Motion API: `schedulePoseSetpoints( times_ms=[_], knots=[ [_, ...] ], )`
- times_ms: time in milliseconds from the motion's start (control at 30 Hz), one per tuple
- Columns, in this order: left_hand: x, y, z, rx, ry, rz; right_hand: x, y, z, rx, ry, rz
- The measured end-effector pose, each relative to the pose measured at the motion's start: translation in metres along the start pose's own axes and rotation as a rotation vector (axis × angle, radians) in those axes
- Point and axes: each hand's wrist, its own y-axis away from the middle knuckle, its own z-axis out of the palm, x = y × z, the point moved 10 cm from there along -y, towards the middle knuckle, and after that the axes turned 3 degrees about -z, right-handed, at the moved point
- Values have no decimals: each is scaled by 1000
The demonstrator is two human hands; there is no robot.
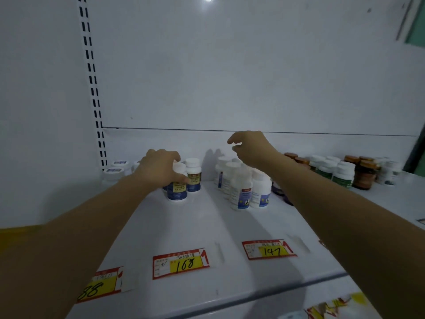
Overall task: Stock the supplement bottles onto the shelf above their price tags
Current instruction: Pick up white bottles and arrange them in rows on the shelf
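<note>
My left hand (158,168) grips the white cap of a blue-labelled supplement bottle (177,191) that stands on the white shelf (207,222), next to a similar bottle (193,174) behind it. Both stand in line with the red and yellow price tag marked 168 (181,263). My right hand (249,148) hovers empty, fingers loosely curled, above a cluster of white bottles (246,187) in line with the tag marked 147 (269,249).
More white-capped bottles (116,171) stand at the back left by the slotted upright (95,97). Green-labelled and brown bottles (345,171) fill the back right. A third price tag (101,284) sits at the front left. A lower shelf's tags (333,305) show at bottom right.
</note>
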Motion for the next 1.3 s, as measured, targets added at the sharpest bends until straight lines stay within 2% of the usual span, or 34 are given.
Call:
schedulePoseSetpoints(
  times_ms=[267, 367, 467, 567, 633, 700, 933, 1300],
  knots=[
    [-4, -4, 1, -29, -13, -21, 49, 31, -5, -202, 163, 118],
    [6, 0, -7, 34, -81, -29, 58, 38, -2, -245, 165, 143],
    [39, 6, -15, 94, -19, 68, 66, 43, 0, -261, 171, 145],
    [80, 17, 9, -54, 155, 131, 68, 44, 3, -273, 164, 95],
    [101, 26, 37, -197, 247, 96, 68, 43, 5, -289, 151, 46],
    [115, 30, 60, -253, 268, 63, 67, 42, 7, -301, 118, -16],
    [117, 33, 73, -68, 280, -139, 68, 40, 8, -300, 67, -200],
    [114, 36, 88, -95, 305, -260, 72, 40, 9, -282, -41, -273]
  ],
)
